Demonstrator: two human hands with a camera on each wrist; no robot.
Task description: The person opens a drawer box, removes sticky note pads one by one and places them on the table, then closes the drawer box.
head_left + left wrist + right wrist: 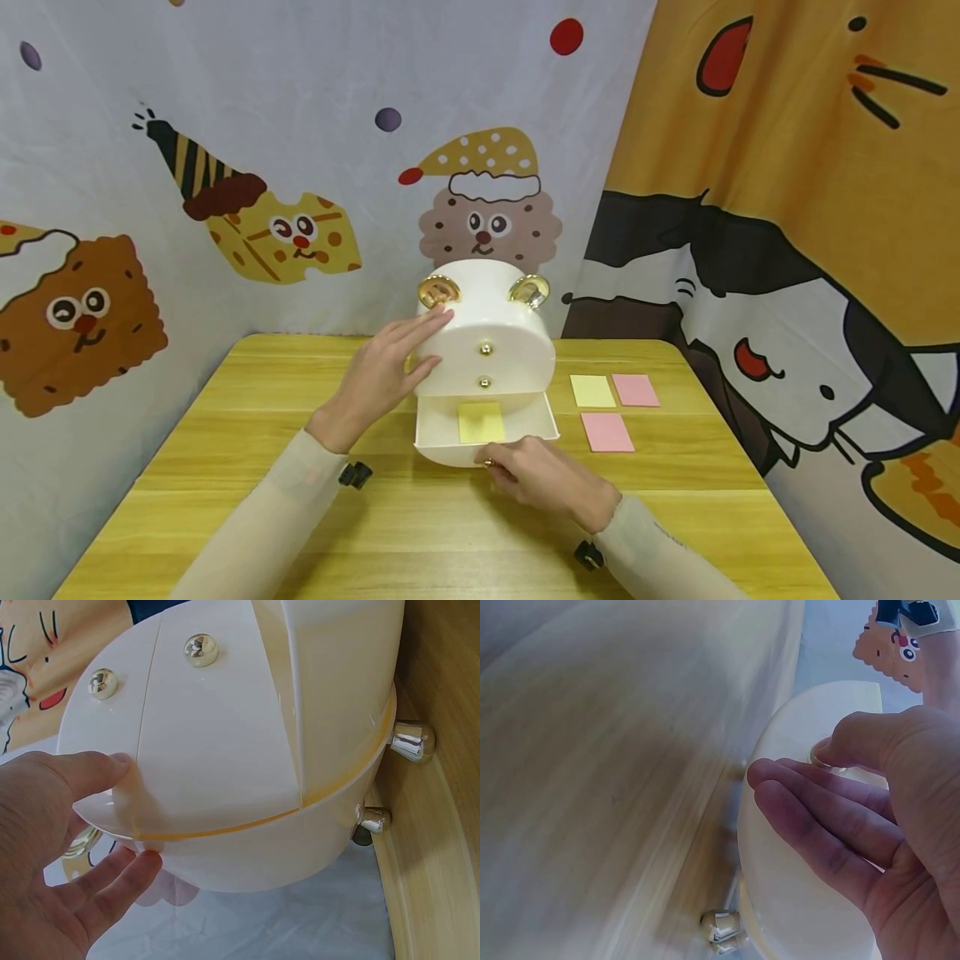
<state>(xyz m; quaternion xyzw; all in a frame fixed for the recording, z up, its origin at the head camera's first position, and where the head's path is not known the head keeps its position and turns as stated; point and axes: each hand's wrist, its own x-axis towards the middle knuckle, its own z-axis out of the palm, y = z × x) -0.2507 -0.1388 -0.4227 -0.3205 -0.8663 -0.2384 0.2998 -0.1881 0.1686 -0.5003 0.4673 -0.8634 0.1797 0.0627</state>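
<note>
A white desktop drawer box (525, 358) with gold ears and round gold knobs stands on the table. Its bottom drawer (438, 425) is pulled out, and a yellow sticky note (482, 422) lies inside. My left hand (382, 367) holds the box by its left edge. In the left wrist view, the thumb of that left hand (67, 832) lies on the front face, with the other fingers against the side wall. My right hand (543, 475) pinches the bottom drawer's knob (821, 755) between thumb and index finger, the remaining fingers stretched below the drawer front.
To the right of the box lie a pale yellow sticky note (592, 391) and two pink ones, the nearer pink note (607, 432) closest to the drawer. The wooden table (300, 517) reaches back to a cartoon-printed cloth (315, 67).
</note>
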